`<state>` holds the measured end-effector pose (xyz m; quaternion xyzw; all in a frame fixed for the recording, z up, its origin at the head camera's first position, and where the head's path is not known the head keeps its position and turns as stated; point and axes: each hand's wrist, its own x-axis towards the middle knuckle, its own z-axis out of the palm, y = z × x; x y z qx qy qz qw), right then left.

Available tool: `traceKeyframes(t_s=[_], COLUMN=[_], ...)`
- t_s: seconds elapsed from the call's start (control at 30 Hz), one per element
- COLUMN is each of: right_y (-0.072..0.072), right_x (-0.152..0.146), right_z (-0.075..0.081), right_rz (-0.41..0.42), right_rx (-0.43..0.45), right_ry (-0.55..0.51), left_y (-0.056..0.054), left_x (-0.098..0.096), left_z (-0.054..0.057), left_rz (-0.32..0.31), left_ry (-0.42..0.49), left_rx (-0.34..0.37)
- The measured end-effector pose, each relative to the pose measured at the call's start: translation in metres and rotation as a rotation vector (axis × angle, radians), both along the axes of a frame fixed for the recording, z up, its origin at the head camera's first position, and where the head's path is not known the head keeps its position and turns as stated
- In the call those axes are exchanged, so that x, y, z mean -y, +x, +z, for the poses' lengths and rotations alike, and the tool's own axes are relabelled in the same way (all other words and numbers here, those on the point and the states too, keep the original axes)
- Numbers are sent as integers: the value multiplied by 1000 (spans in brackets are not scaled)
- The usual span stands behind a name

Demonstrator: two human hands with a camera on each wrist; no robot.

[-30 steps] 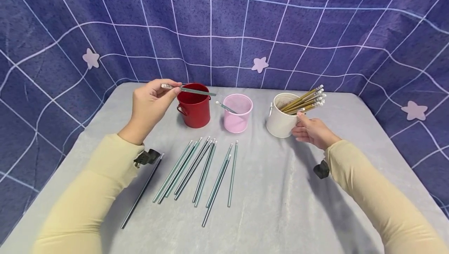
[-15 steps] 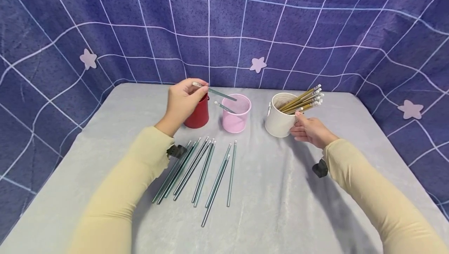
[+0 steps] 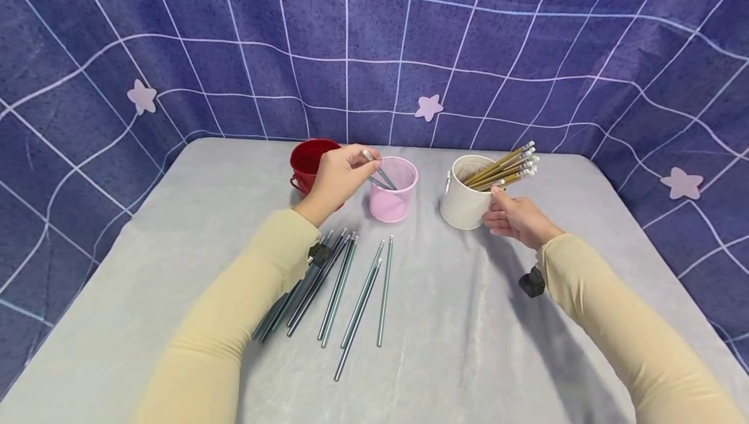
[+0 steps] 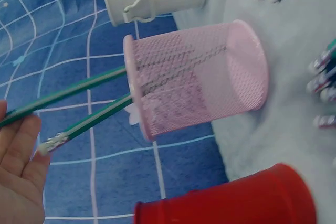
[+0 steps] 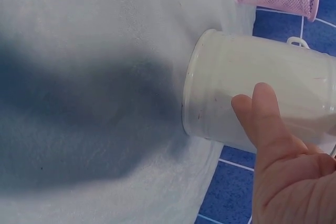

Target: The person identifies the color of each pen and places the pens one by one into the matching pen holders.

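L hand (image 3: 342,172) pinched a green pencil (image 4: 68,97), prob. light, stiff, a bit slick & best held near its top, w/ its lower end inside the pink mesh cup (image 3: 389,204) at frame ctr, while R hand (image 3: 523,221) gripped the white bucket (image 3: 462,206), ctr right.

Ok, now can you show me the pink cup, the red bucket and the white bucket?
Pink cup (image 3: 390,205): head view, on its outer wall below the rim.
Red bucket (image 4: 228,198): left wrist view, on its side wall.
White bucket (image 3: 463,208): head view, on its front wall.
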<state>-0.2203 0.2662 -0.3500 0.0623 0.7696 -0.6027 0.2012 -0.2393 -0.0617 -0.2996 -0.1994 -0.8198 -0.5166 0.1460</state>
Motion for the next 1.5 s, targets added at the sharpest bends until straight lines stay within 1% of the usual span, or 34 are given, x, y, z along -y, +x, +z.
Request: traceKeyframes(t_s=[0.03, 0.1, 0.17, 0.3, 0.37, 0.47, 0.57, 0.67, 0.73, 0.83, 0.9, 0.93, 1.03, 1.1, 1.17, 1.27, 1.33, 1.4, 1.47, 1.5], right_y=[0, 0, -1, 0, 0, 1, 1, 1, 1, 0, 0, 0, -1, -1, -1, -2, -2, -2, -1, -1], right_x=[0, 1, 1, 1, 1, 1, 1, 1, 1, 2, 3, 3, 2, 3, 3, 2, 2, 2, 3, 3], right_z=[0, 0, 1, 3, 3, 3, 2, 2, 2, 1, 1, 0, 0, 0, 0, 1, 2, 2, 2, 1], right_rz=[-1, -8, -18, -24, -19, -12, -14, -18, -24, -32, -40, -41, -41, -39, -37, -37, -39, -45, -48, -49], right_rx=[-2, -4, -7, -11, -8, -2, -4, -12, -15, -16, -14, -13, -10, -10, -11, -19, -21, -17, -13, -12], right_ry=[-5, -5, -4, -10, -17, -24, -24, -20, -17, -19, -20, -22, -20, -16, -11, -7, -9, -15, -21, -23], left_y=[0, -1, -1, -4, -6, -7, -6, -6, -7, -9, -10, -11, -11, -9, -6, 1, 7, 13, 18, 19], left_x=[0, 0, 0, 2, 4, 6, 8, 9, 10, 13, 15, 15, 17, 19, 20, 24, 28, 35, 44, 49], left_z=[-1, -3, -4, -5, -7, -12, -17, -21, -25, -29, -32, -33, -34, -35, -35, -35, -34, -33, -34, -35], left_rz=[-8, -12, -14, 3, 4, 13, 16, 39, 83, 159, 195, 201, 195, 191, 192, 205, 220, 230, 230, 217], left_ry=[-1, -31, -75, -193, -248, -305, -302, -284, -292, -329, -352, -360, -372, -356, -319, -251, -223, -213, -245, -270], left_rx=[15, 44, 50, -4, -37, -54, -53, -46, -45, -39, -29, -23, -10, -12, -18, -41, -39, 5, 92, 143])
